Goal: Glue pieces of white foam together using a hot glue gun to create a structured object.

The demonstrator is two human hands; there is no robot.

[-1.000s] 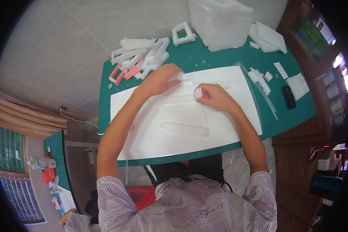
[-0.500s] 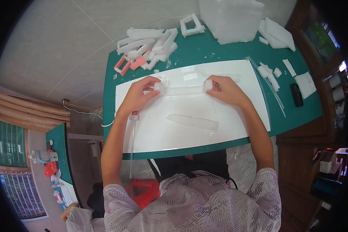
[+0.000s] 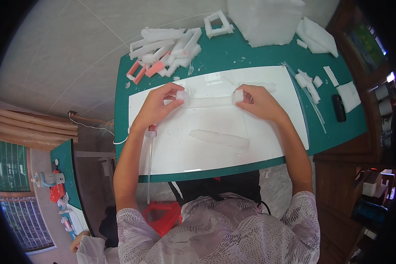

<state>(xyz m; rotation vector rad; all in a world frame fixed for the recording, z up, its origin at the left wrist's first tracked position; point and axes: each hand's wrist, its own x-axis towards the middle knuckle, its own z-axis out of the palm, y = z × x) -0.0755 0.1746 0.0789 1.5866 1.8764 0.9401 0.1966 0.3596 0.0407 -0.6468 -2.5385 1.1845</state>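
A long white foam strip (image 3: 210, 102) lies across the upper part of a glossy white board (image 3: 171, 156). Each end of it carries a small upright foam block. My left hand (image 3: 157, 106) pinches the left block (image 3: 183, 97) between thumb and fingers. At the other end, the fingers of my right hand (image 3: 265, 104) are closed on the right block (image 3: 238, 96). Nearer to me rests a loose flat foam strip (image 3: 219, 138). Beside my left forearm is a clear thin rod (image 3: 149, 163) with a pale and red fitting, partly hidden by the arm.
Foam pieces, some pink, are heaped (image 3: 167, 50) at the back left of the green table (image 3: 233, 59). A foam frame (image 3: 218, 24), a big foam block (image 3: 266, 22) and foam slabs (image 3: 319, 35) stand behind. At right lie clear sticks (image 3: 306, 97) and a black object (image 3: 338, 108).
The whole view has shifted slightly. Both hands keep their hold on the foam blocks, with little visible movement over the board.
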